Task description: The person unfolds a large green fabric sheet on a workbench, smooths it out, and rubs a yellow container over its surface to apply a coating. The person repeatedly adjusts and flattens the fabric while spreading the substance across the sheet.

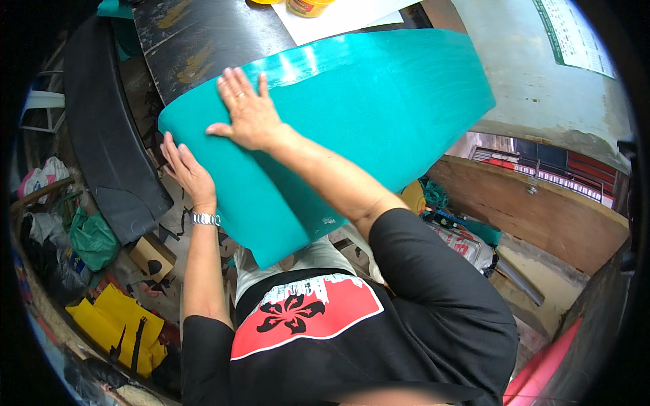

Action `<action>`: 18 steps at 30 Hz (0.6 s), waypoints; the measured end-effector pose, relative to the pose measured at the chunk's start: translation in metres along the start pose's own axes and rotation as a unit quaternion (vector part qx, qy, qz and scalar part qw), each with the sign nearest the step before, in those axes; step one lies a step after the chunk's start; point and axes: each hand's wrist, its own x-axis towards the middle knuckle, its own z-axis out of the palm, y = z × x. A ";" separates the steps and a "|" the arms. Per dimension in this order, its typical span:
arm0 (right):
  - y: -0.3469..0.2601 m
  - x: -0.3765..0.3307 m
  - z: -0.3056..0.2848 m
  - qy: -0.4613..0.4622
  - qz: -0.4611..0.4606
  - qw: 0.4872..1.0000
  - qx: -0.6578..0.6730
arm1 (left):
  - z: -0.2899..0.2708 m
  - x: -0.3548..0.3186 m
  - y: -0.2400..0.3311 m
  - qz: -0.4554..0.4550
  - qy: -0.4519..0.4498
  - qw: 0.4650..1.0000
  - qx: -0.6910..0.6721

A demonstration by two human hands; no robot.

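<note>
Teal sheet (379, 108) under right hand (249, 111), left hand (186, 169) at edge

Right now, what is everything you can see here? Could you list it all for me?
teal sheet: one, teal, curved over the dark table and hanging off its near edge
dark table: one, black, scuffed, top middle
white paper: one, white, on the table's far side
jar: one, yellow, on the paper, cut off by the frame
black panel: one, long and curved, left
green bag: one, lower left
yellow material: folded, yellow, floor at lower left
wooden board: one, brown, right
wristwatch: one, silver, left wrist
left hand: at the sheet's left edge
right hand: flat on the sheet
</note>
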 end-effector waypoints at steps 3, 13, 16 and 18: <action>-0.054 0.005 0.012 -0.007 -0.038 0.997 0.064 | -0.005 -0.035 -0.005 -0.031 -0.013 0.999 -0.020; 0.020 0.015 -0.090 0.006 0.059 0.886 0.460 | -0.005 -0.028 0.022 -0.083 -0.070 0.993 0.044; 0.109 0.052 -0.143 0.143 0.293 0.909 0.258 | 0.003 -0.022 0.027 -0.088 -0.052 0.994 0.039; 0.162 0.082 -0.158 0.175 0.304 0.934 0.061 | 0.004 -0.022 0.027 -0.078 -0.049 0.995 0.045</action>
